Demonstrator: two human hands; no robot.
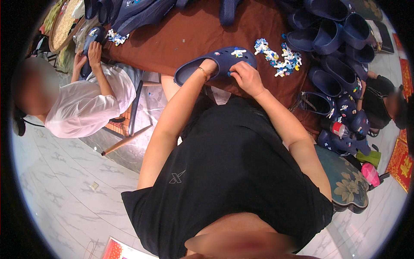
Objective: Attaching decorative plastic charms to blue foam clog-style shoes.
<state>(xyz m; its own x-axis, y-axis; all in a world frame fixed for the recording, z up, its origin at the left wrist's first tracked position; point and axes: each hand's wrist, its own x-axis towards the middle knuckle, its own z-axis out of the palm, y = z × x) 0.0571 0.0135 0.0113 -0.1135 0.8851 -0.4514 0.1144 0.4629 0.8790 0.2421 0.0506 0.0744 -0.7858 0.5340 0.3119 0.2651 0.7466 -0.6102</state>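
A dark blue clog (186,72) with holes in its upper lies at the near edge of the brown-covered table, toe to the right. My left hand (209,69) reaches inside its opening up to the wrist, so the fingers are hidden. A white-and-blue charm (238,52) sits on top of the toe, with smaller charms beside it. At the clog's near side, my right hand (246,77) pinches a small bright blue charm (229,74) against the upper. Right of the toe lies a loose pile of white, blue and yellow charms (282,60).
More navy clogs (325,34) are heaped on the right, some with charms, and others (142,15) along the far edge. A bottle (339,129) with a red label lies among them. At left, a person in white (92,99) handles another clog; someone in black (379,99) is at right.
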